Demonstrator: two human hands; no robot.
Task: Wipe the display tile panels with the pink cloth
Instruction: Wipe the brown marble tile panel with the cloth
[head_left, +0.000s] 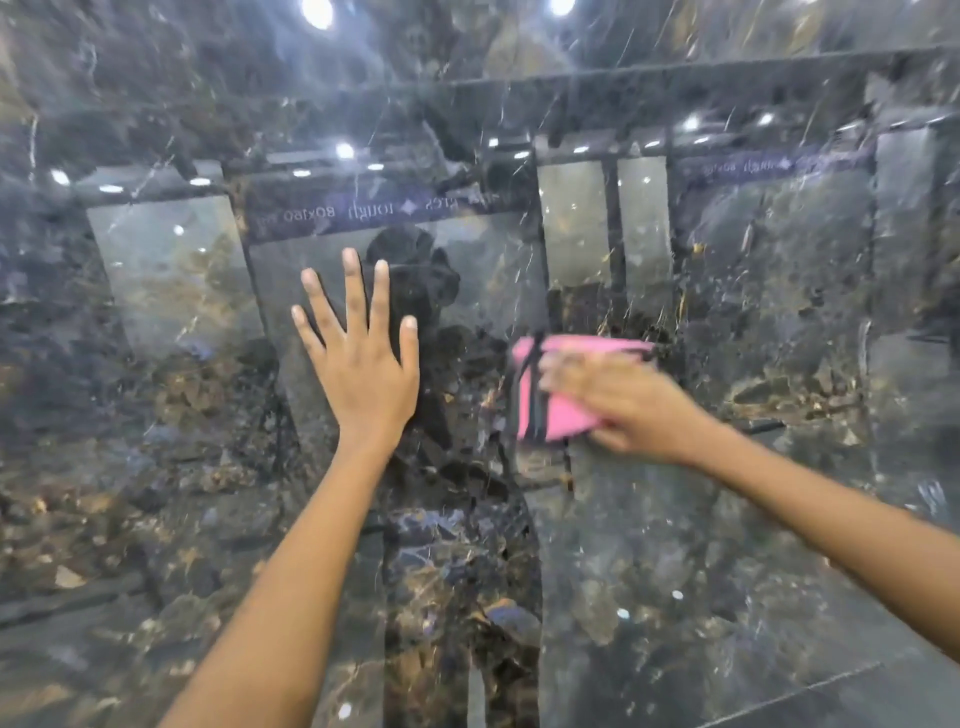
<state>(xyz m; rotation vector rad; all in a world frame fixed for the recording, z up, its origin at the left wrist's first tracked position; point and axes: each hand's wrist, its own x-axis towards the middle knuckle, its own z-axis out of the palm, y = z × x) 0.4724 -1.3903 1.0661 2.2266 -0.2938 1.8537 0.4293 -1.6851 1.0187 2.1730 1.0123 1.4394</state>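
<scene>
While the left hand lies flat with fingers spread at frame centre on the glossy, dark veined tile panel, the blurred right hand presses the folded pink cloth against it, just right of centre.

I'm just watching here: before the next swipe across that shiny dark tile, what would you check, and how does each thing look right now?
1. Pink cloth under the right hand: ok, the hand presses it to the tile panel.
2. Left hand bracing: ok, fingers spread flat on the panel.
3. Left hand out of the cloth's way: ok, apart from it.
4. Cloth folded neatly: ok, a compact pad with a dark stripe.
5. Panel already clean: cannot tell, reflections hide smears.
</scene>
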